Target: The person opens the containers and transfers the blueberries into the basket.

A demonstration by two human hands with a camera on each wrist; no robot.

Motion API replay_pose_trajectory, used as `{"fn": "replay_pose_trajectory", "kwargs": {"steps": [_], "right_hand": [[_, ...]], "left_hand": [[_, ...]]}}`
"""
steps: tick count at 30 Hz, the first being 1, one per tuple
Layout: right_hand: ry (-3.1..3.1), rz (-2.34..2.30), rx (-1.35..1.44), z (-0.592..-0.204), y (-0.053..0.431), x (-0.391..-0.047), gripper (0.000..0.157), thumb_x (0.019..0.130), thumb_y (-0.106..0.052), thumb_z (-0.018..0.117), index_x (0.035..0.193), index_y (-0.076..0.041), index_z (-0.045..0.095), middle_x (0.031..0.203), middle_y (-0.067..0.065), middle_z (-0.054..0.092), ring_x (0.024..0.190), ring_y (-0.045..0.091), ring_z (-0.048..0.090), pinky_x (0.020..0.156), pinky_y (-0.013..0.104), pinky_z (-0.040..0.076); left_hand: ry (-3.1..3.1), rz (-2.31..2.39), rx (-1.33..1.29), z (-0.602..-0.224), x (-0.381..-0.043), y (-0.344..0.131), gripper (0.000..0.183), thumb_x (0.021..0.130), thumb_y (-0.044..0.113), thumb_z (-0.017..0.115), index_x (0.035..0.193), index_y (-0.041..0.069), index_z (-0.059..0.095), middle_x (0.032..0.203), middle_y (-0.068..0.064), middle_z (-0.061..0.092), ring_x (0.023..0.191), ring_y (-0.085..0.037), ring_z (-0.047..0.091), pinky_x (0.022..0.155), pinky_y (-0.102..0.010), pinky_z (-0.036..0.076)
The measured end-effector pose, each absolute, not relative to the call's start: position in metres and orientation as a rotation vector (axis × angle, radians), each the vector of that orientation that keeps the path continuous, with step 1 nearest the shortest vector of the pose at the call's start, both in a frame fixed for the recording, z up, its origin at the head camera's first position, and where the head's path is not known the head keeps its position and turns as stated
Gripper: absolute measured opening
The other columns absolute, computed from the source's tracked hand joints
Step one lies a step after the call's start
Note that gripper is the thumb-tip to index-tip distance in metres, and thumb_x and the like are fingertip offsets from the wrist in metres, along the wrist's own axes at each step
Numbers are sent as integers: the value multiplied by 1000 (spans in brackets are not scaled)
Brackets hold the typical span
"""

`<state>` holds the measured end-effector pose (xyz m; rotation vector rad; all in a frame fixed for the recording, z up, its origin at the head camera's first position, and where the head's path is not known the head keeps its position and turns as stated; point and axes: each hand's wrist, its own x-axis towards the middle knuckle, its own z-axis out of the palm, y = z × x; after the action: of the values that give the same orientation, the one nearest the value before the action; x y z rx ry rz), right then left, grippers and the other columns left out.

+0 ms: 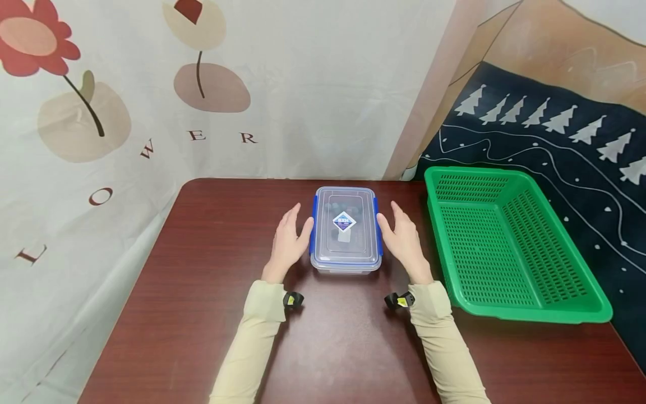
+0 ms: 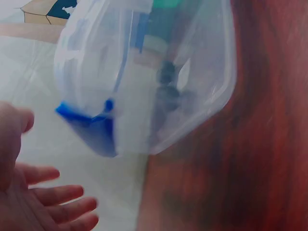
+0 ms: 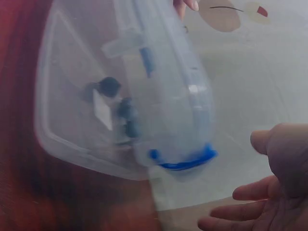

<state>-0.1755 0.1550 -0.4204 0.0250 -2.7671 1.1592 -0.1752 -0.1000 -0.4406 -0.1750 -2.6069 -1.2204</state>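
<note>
A clear plastic storage box (image 1: pixel 328 252) with a lid and blue side clips lies on the table, a blue-and-white diamond label on its top. Through its blurred walls in both wrist views, dark roundish things (image 3: pixel 109 87) show inside; their kind cannot be made out. My left hand (image 1: pixel 286 242) hovers beside the box's left side, fingers extended. On the other side, my right hand (image 1: pixel 405 242) is held likewise, its fingers spread. The left wrist view shows a gap between the left hand (image 2: pixel 45 197) and the blue clip (image 2: pixel 91 130); the right wrist view shows one too.
A green slatted plastic basket (image 1: pixel 456 280) stands at the table's right. The dark red-brown table (image 1: pixel 222 336) ends at a back edge just beyond the box. Behind hangs a pale cloth (image 1: pixel 313 84) with flower prints, and a dark tree-patterned cloth (image 1: pixel 530 146) lies at the right.
</note>
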Motion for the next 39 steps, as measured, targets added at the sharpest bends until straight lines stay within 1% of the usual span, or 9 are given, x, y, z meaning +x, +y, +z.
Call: {"fn": "replay_pose_trajectory", "kwargs": {"steps": [3,6,8,12,15,20,28,34,39], "right_hand": [[-2714,1218,-5,-429,152,-177,52,96,-30,52,133,6,46,116,26,59,104,36,59,92,50,50],[-2684,1244,-49,-438,150,-179,43,95,-28,53,120,6,56,97,23,65,87,33,62,80,46,54],[-2685,1245,-69,-443,148,-180,39,95,-27,53,112,6,60,88,21,65,81,32,61,74,45,53],[-2701,1312,-131,-450,146,-182,37,96,-28,49,96,6,64,81,20,63,77,33,58,68,43,51],[-2738,1473,-229,-455,145,-184,45,98,-34,42,101,5,64,90,23,65,83,32,60,67,37,52],[-2769,1765,-366,-456,144,-184,58,100,-42,32,128,4,53,110,28,61,95,30,60,76,34,56],[-2725,1799,-390,-456,142,-184,58,100,-42,33,128,5,53,115,29,58,106,36,56,94,44,48],[-2724,1790,-383,-456,143,-184,58,99,-42,34,125,6,54,113,29,60,101,34,58,87,40,52],[-2761,1729,-378,-451,142,-186,54,99,-39,35,124,4,56,106,28,62,87,29,61,60,28,55]], "left_hand": [[-2494,-1383,-103,-449,-177,-95,39,95,22,52,122,-6,55,109,-22,62,94,-33,62,83,-45,54],[-2516,-1462,-22,-454,-177,-90,33,95,24,51,108,-5,62,88,-17,66,78,-28,62,72,-39,55],[-2600,-1465,44,-456,-176,-86,35,96,29,49,101,-1,64,81,-12,65,74,-23,60,69,-33,53],[-2717,-1545,151,-458,-175,-82,40,96,37,45,87,1,60,66,-8,56,50,-16,51,45,-24,46],[-2734,-1658,195,-459,-175,-81,41,97,37,42,81,1,55,57,-6,47,36,-12,39,32,-19,35],[-2788,-1699,197,-453,-175,-80,42,100,34,33,83,1,52,60,-8,46,35,-11,37,32,-18,34],[-2851,-1516,104,-449,-177,-82,41,101,23,28,76,0,51,52,-7,47,29,-8,39,29,-18,36],[-2789,-1562,160,-460,-176,-88,36,100,18,35,76,-2,53,53,-7,50,29,-9,43,30,-20,41],[-2723,-1750,246,-462,-178,-90,29,97,20,46,76,0,49,54,-4,47,32,-10,42,31,-21,42]]}}
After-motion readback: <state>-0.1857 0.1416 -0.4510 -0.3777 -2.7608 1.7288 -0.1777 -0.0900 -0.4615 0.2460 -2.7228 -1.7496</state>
